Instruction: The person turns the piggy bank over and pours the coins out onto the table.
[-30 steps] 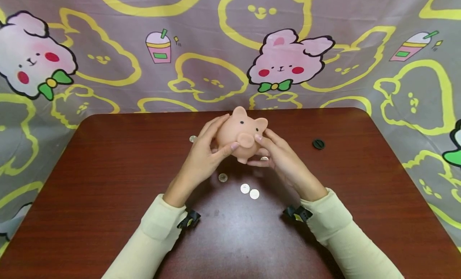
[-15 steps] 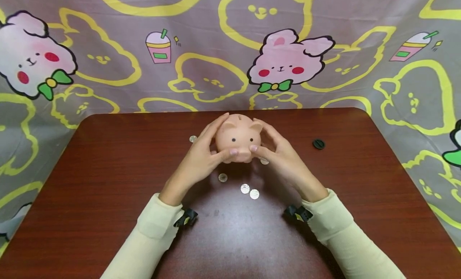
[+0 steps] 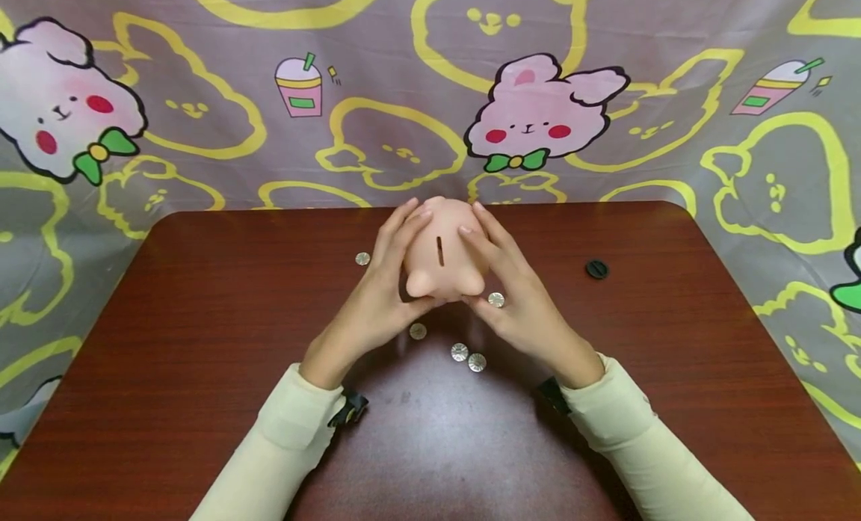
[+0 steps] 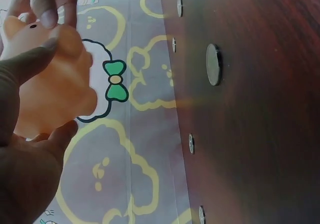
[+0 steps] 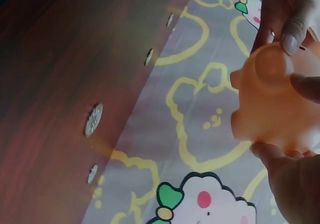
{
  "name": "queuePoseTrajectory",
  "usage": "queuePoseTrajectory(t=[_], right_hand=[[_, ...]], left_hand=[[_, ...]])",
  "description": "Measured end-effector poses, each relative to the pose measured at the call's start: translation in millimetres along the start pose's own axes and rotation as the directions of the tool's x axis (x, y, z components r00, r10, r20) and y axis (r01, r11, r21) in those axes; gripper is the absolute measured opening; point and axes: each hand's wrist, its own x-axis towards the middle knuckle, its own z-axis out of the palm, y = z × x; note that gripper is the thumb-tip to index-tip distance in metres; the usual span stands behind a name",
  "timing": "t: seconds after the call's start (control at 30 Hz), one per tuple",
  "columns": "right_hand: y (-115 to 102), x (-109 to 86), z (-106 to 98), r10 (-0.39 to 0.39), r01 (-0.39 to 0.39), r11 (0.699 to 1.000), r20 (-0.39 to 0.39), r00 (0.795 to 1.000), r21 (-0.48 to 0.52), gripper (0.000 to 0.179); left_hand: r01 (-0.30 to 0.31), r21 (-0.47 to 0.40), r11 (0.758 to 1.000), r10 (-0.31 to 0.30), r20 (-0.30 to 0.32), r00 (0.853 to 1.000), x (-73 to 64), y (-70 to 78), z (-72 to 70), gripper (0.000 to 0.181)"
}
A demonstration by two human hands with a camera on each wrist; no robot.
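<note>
A light-pink piggy bank (image 3: 447,220) is held between both hands near the back middle of the table. Its top faces the head camera, with the dark coin slot (image 3: 440,252) and two ears showing. My left hand (image 3: 377,300) grips its left side, fingers over the top and thumb by the snout. From the other side my right hand (image 3: 521,297) holds it the same way. Both wrist views show the piggy bank (image 4: 55,91) raised off the table, its stubby feet (image 5: 240,126) over nothing but air. One silver coin (image 3: 496,300) lies beside the right thumb.
More silver coins lie on the brown table (image 3: 202,341): one coin (image 3: 362,259) left of the left hand, another coin (image 3: 418,331) in front, and a pair of coins (image 3: 460,352) nearer. A round black plug (image 3: 596,269) lies at right. A patterned cloth (image 3: 403,72) hangs behind.
The piggy bank has been turned in the hands: its face, towards the camera before, now points down and its slotted top shows. The fingers have shifted round it. The coins and plug stay put.
</note>
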Motion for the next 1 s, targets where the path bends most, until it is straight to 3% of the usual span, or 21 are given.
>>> queuePoseTrajectory(t=[0.2,0.8,1.0], right_hand=[[-1.8,0.5,0.0,-0.036,0.036,0.999,-0.005,0.999,-0.035,0.084],[-1.6,-1.4,-0.8,0.002,-0.002,1.0,0.006,1.0,-0.029,0.087],[-1.2,-3.6,1.6,0.04,-0.039,0.999,0.02,0.999,-0.02,0.088]], left_hand=[[-0.034,0.002,0.999,0.034,-0.019,0.999,-1.2,-0.9,1.1,0.11],[0.015,-0.021,1.0,-0.015,-0.002,1.0,-1.2,-0.7,0.5,0.11],[0.067,-0.015,0.998,-0.066,0.036,0.997,-4.3,-2.0,-2.4,0.113]])
